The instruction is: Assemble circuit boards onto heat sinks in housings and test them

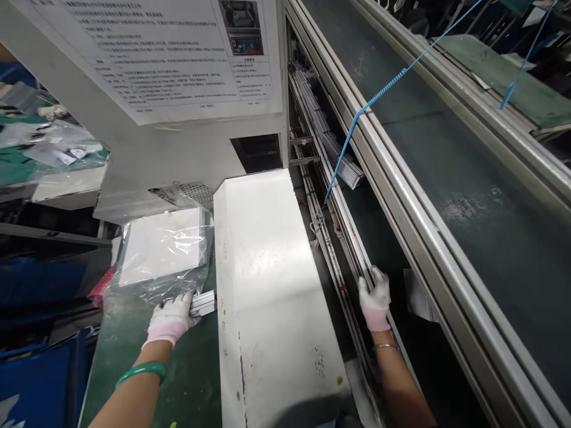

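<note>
The likeliest trouble, as I judge it, is with the grey stack (204, 303): it lies low over the green tabletop (120, 339), between the bag (163, 246) and the white cover (267, 255), gripped by one end only. A loose pinch there could let its layers slide apart — and its far end is right at the cover's edge, so a sideways push might bend or scuff it. Whether it touches the cover, I cannot tell. The bag's slack plastic is close to the fingers and could snag. On the other side, a slip off the rail (352, 238) could catch the glove on the cables (328, 238) alongside.

The left hand (172, 320) is closed on the stack's near end, thumb below and fingers above. The right hand (376, 297) is half curled at the rail, thumb apart from the fingers — whether it grips or just rests there, I cannot tell.
</note>
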The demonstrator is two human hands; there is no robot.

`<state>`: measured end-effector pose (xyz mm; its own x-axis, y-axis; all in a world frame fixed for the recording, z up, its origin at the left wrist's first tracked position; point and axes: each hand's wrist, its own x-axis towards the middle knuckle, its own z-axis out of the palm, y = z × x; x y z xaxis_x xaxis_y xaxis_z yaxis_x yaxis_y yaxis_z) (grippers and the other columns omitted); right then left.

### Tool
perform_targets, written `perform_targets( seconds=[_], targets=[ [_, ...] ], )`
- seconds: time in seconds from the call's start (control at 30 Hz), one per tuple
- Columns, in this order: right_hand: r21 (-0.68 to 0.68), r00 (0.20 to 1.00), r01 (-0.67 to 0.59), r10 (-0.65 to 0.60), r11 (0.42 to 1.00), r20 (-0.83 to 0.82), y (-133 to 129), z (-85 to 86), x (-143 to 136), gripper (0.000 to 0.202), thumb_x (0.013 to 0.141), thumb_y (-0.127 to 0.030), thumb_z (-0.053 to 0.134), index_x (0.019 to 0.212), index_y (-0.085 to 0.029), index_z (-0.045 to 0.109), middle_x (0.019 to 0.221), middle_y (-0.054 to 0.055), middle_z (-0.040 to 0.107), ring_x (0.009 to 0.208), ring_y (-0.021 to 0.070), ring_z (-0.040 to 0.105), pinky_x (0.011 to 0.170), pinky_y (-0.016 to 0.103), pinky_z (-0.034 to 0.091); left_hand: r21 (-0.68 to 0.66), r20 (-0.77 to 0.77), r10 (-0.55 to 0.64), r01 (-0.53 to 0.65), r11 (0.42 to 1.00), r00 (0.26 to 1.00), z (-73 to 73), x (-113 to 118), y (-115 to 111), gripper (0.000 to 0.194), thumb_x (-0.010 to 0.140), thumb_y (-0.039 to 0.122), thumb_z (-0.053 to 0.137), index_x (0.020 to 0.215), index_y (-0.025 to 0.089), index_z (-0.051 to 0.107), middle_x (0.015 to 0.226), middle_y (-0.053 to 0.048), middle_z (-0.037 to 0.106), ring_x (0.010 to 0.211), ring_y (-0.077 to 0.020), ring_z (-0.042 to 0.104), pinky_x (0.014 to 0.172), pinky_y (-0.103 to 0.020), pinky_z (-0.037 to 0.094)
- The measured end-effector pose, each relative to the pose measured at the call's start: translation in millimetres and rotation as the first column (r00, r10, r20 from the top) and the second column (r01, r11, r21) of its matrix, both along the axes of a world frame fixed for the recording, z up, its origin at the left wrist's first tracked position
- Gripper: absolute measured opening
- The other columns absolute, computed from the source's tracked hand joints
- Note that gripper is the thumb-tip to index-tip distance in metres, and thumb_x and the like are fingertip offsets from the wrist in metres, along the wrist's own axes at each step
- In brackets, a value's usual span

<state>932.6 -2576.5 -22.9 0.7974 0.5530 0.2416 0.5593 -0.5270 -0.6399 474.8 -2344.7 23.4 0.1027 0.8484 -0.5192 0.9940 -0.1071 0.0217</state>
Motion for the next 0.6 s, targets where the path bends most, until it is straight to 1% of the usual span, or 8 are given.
perform_targets(
  seconds=[0.1, 0.17, 0.23, 0.3, 0.4, 0.43, 0.5, 0.6],
  targets=[
    [0.022, 0.998, -0.058, 0.059, 0.998, -0.015, -3.9, 13.9, -20.5, 0.044, 0.091, -0.050, 0.049, 0.118, -0.015, 0.059, 0.116, 0.016, 0.064, 0.125, 0.0308, 0.054, 0.107, 0.054, 0.043, -0.075, -0.084, 0.018, -0.024, 0.997, 0.996, 2.6, 0.0, -17.4, 0.043, 0.063, 0.046, 0.064, 0.095, 0.020, 0.056, 0.100, -0.012, 0.069, 0.104, -0.0388, 0.064, 0.094, -0.053, 0.049],
    [0.055, 0.991, -0.126, 0.128, 0.991, -0.045, -5.3, 27.3, -36.5, 0.040, 0.092, -0.046, 0.049, 0.118, -0.017, 0.059, 0.116, 0.015, 0.065, 0.123, 0.0295, 0.055, 0.106, 0.054, 0.045, -0.102, -0.086, 0.164, -0.172, 0.980, 0.983, 7.5, -1.5, -35.6, 0.047, 0.067, 0.056, 0.063, 0.095, 0.019, 0.053, 0.092, -0.012, 0.069, 0.094, -0.0363, 0.068, 0.085, -0.048, 0.054],
    [0.111, 0.968, -0.235, 0.243, 0.966, -0.064, -5.5, 43.5, -56.8, 0.034, 0.092, -0.042, 0.052, 0.117, -0.019, 0.059, 0.116, 0.013, 0.065, 0.123, 0.0286, 0.056, 0.106, 0.054, 0.046, -0.076, -0.076, 0.353, -0.359, 0.930, 0.932, 16.5, -3.4, -58.4, 0.060, 0.067, 0.063, 0.062, 0.101, 0.014, 0.053, 0.094, -0.019, 0.069, 0.092, -0.0375, 0.069, 0.082, -0.046, 0.056],
    [0.192, 0.926, -0.353, 0.372, 0.916, -0.072, -5.3, 61.9, -83.0, 0.030, 0.090, -0.038, 0.057, 0.115, -0.022, 0.060, 0.115, 0.012, 0.065, 0.122, 0.0282, 0.056, 0.104, 0.053, 0.048, 0.013, -0.025, 0.571, -0.571, 0.821, 0.821, 30.5, -5.5, -83.0, 0.077, 0.064, 0.068, 0.062, 0.111, 0.009, 0.053, 0.105, -0.027, 0.067, 0.100, -0.0419, 0.067, 0.085, -0.050, 0.055],
    [0.320, 0.826, -0.469, 0.537, 0.823, -0.170, -5.0, 91.6, -130.4, 0.033, 0.088, -0.037, 0.062, 0.118, -0.023, 0.059, 0.115, 0.012, 0.065, 0.115, 0.0273, 0.060, 0.100, 0.050, 0.052, 0.141, 0.240, 0.774, -0.810, 0.569, 0.586, 58.8, -7.8, -116.8, 0.085, 0.057, 0.069, 0.064, 0.115, 0.007, 0.055, 0.117, -0.029, 0.063, 0.111, -0.0457, 0.061, 0.094, -0.057, 0.051],
    [0.352, 0.770, -0.496, 0.589, 0.794, -0.244, -5.1, 101.5, -146.3, 0.038, 0.087, -0.038, 0.063, 0.122, -0.023, 0.058, 0.117, 0.012, 0.065, 0.113, 0.0270, 0.061, 0.101, 0.049, 0.052, 0.140, 0.368, 0.768, -0.848, 0.511, 0.524, 69.0, -7.3, -126.7, 0.082, 0.056, 0.066, 0.064, 0.114, 0.008, 0.057, 0.118, -0.026, 0.064, 0.114, -0.0445, 0.060, 0.099, -0.058, 0.049],
    [0.403, 0.589, -0.549, 0.681, 0.732, -0.435, -6.6, 120.2, -174.0, 0.053, 0.085, -0.040, 0.066, 0.133, -0.021, 0.053, 0.127, 0.014, 0.061, 0.117, 0.0268, 0.061, 0.104, 0.048, 0.050, 0.050, 0.621, 0.667, -0.870, 0.490, 0.411, 88.7, -1.1, -144.9, 0.075, 0.055, 0.060, 0.064, 0.111, 0.011, 0.059, 0.119, -0.020, 0.065, 0.117, -0.0408, 0.059, 0.105, -0.055, 0.046],
    [0.474, 0.220, -0.590, 0.695, 0.654, -0.684, -16.0, 141.1, -198.0, 0.079, 0.082, -0.047, 0.070, 0.150, -0.022, 0.035, 0.144, 0.017, 0.049, 0.125, 0.0274, 0.057, 0.103, 0.047, 0.051, -0.227, 0.810, 0.541, -0.729, 0.645, 0.227, 111.7, 25.8, -170.6, 0.076, 0.054, 0.058, 0.067, 0.113, 0.011, 0.058, 0.118, -0.017, 0.067, 0.113, -0.0386, 0.062, 0.103, -0.053, 0.049]
  ],
)
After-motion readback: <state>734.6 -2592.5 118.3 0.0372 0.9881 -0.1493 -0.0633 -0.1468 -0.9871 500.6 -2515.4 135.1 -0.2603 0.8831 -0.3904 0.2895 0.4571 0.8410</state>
